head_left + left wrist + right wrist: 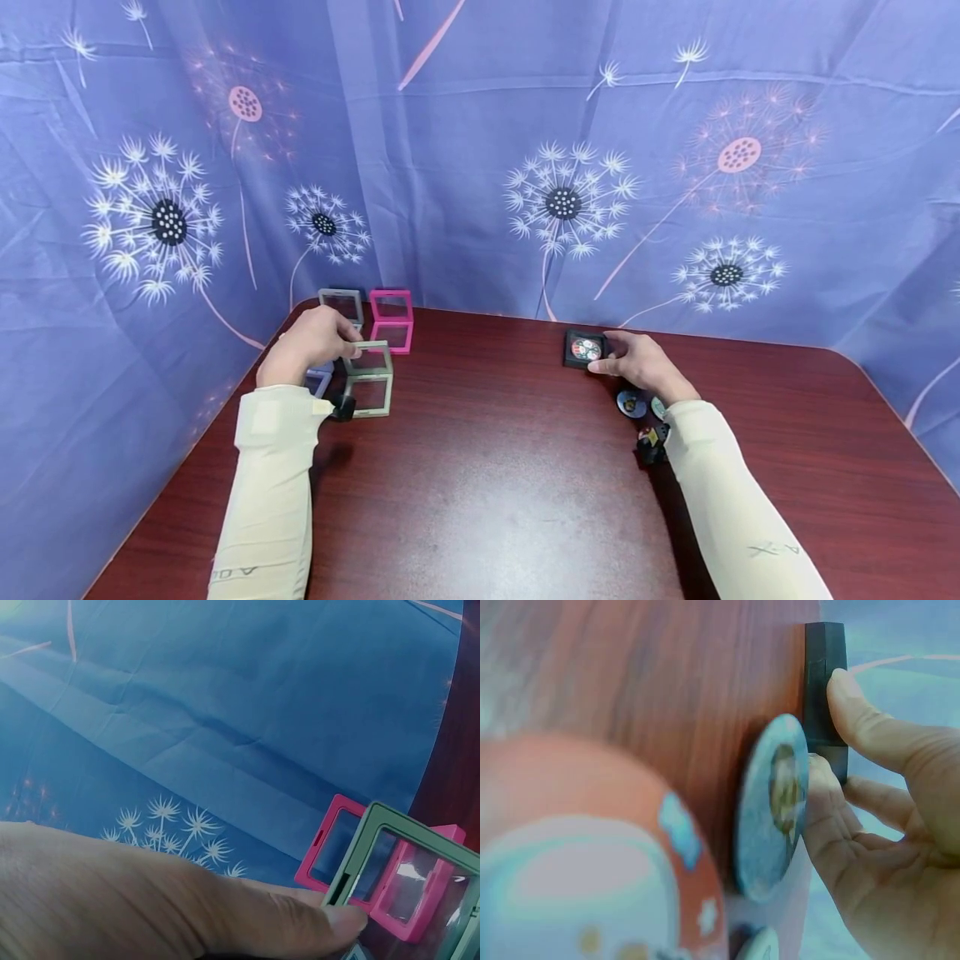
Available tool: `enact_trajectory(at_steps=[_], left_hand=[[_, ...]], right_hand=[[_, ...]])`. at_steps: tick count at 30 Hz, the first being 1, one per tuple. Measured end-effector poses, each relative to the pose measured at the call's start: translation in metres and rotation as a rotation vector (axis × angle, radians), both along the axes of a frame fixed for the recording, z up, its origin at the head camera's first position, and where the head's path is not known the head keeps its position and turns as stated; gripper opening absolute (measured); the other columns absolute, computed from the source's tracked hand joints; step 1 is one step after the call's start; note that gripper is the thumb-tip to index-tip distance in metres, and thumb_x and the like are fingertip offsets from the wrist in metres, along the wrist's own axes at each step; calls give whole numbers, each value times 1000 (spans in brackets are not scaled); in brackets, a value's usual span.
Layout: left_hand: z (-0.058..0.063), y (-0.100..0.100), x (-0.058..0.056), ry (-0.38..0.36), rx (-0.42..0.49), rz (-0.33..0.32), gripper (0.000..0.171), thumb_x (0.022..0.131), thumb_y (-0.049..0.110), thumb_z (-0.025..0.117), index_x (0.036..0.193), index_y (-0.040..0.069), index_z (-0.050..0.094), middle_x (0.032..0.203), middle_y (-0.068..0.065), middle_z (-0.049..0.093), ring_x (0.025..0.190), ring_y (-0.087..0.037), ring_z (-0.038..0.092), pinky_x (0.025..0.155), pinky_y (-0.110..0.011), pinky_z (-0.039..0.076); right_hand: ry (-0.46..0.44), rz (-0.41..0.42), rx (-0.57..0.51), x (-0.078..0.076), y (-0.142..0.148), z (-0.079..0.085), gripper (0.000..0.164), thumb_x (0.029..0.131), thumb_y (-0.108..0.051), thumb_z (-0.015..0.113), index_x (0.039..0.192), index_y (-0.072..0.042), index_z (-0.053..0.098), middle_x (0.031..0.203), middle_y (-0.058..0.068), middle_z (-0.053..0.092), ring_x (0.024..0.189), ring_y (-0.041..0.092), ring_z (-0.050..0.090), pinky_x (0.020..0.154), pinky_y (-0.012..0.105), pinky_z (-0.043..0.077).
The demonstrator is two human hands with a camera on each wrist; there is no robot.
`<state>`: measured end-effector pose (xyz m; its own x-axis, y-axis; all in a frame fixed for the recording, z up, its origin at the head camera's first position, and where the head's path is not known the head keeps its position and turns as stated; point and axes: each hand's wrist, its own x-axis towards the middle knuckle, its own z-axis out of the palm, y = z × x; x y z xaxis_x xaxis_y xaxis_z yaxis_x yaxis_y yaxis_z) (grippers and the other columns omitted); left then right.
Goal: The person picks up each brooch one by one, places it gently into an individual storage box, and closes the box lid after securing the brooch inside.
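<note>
My left hand (311,337) pinches the upper half of a green hinged display frame (367,377) between thumb and fingers. The frame is unfolded, its lower half flat near the table and its upper half raised. The left wrist view shows the thumb on the rim of this green frame (364,844). At the back right, my right hand (642,364) grips a black square display case (572,356) by its right side, thumb in front. A round badge (587,349) with a colourful print lies inside it. The right wrist view shows the black case (823,682) edge-on.
Behind the green frame stand an unfolded pink frame (392,323) and a grey one (341,293). A lilac frame (318,379) is partly hidden by the left hand. Near the right wrist lie a blue round badge (632,405), a pale badge (658,407) and a red badge (652,787). A patterned curtain (465,208) borders the table.
</note>
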<state>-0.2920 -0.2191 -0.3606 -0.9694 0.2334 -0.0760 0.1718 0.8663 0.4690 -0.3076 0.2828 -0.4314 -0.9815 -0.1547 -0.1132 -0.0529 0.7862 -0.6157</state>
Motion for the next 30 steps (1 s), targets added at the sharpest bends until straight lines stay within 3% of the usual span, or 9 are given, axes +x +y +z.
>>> enact_trajectory(at_steps=[13,30], left_hand=[[-6,14,-2,32,26,-39,14,93,10,79,101,1,83,101,-13,78,97,-31,68,85,-49,55],[-12,37,-7,74,15,-101,12,92,8,78,100,1,83,96,-10,79,96,-30,71,90,-50,56]], right_hand=[[6,-3,13,4,14,2,83,97,-31,80,156,10,40,118,27,67,107,39,63,98,57,50],[25,-3,28,6,27,2,83,96,-33,81,155,11,41,109,21,69,101,35,63,91,53,51]])
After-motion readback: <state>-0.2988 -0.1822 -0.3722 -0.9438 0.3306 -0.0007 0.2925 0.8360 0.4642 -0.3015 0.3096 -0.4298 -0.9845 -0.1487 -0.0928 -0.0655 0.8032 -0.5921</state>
